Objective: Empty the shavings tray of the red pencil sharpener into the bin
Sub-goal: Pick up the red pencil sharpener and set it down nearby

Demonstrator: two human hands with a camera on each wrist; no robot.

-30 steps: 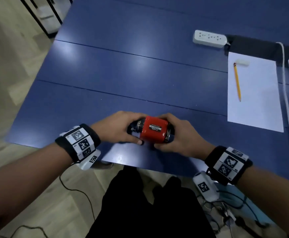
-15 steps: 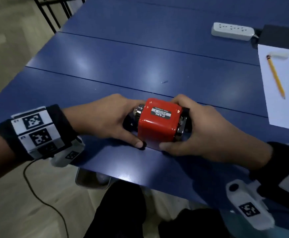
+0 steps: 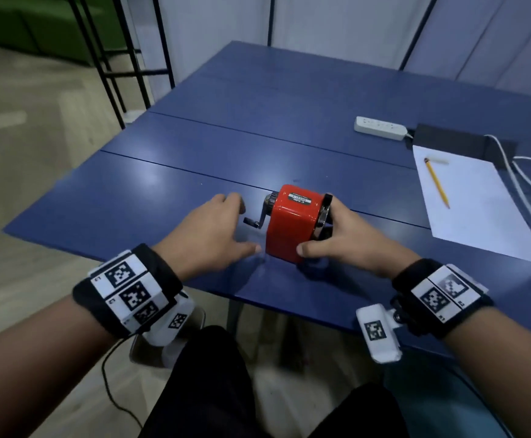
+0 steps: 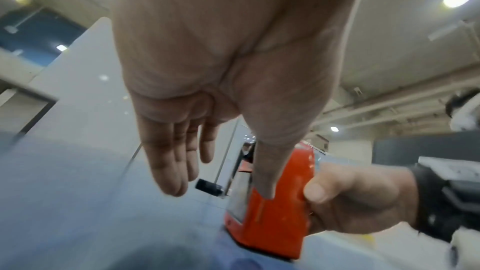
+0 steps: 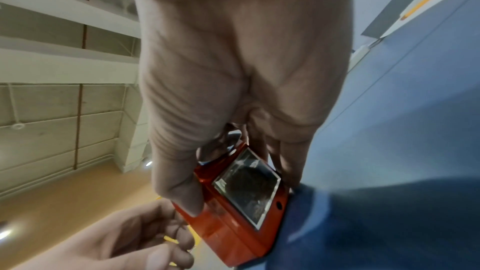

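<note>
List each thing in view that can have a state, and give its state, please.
red pencil sharpener: upright on the blue table, held.
shavings tray: still inside the sharpener, dark shavings behind its clear window.
crank handle: free, nothing touches it.
right hand: grips the sharpener.
left hand: open, holds nothing.
pencil: lies flat on the white paper.

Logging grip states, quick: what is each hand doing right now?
Left hand: open, fingers relaxed beside the crank handle, holding nothing.
Right hand: grips the red pencil sharpener, which stands on the blue table.
</note>
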